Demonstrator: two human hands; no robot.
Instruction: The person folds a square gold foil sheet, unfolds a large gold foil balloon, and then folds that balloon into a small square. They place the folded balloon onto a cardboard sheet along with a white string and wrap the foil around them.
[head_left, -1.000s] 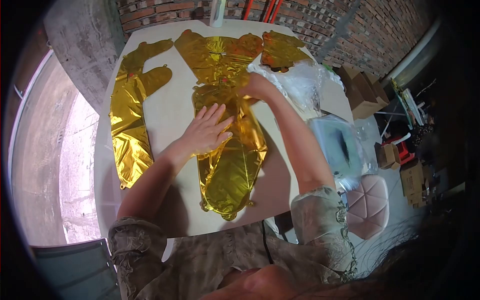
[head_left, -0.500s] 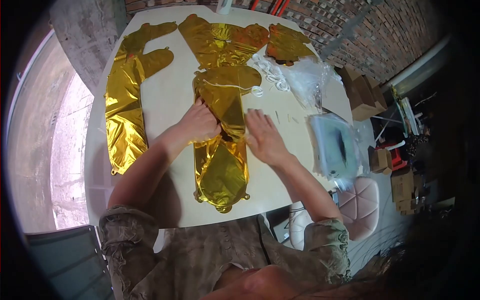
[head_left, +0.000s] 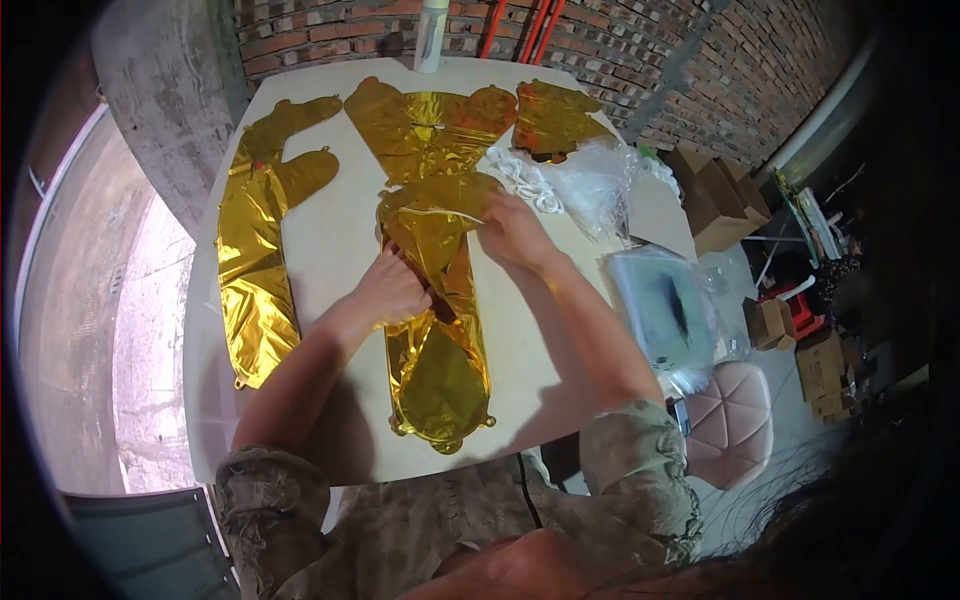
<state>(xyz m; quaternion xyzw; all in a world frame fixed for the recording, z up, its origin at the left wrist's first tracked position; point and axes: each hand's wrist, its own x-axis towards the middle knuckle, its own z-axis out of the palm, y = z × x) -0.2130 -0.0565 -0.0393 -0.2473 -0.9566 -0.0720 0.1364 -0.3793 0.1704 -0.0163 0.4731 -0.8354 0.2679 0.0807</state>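
Observation:
A flat gold foil balloon [head_left: 440,380] lies lengthwise in front of me, partly folded over at its middle. Closed on its left edge is my left hand [head_left: 392,290], with some fingers hidden under the foil. My right hand [head_left: 515,235] grips the balloon's upper right edge, its fingertips partly hidden. A thin white cord [head_left: 430,211] runs across the upper part of the balloon to the right hand.
Other flat gold foil balloons lie on the table [head_left: 340,250]: a long branched one [head_left: 255,270] at left, one [head_left: 430,125] behind, one [head_left: 555,115] at far right. White cords [head_left: 530,182], clear plastic [head_left: 595,190] and a stack of clear bags [head_left: 660,305] lie right.
My right hand has moved up from beside the balloon's middle to its upper right edge and taken hold there. The upper foil has shifted. The view has tilted upward.

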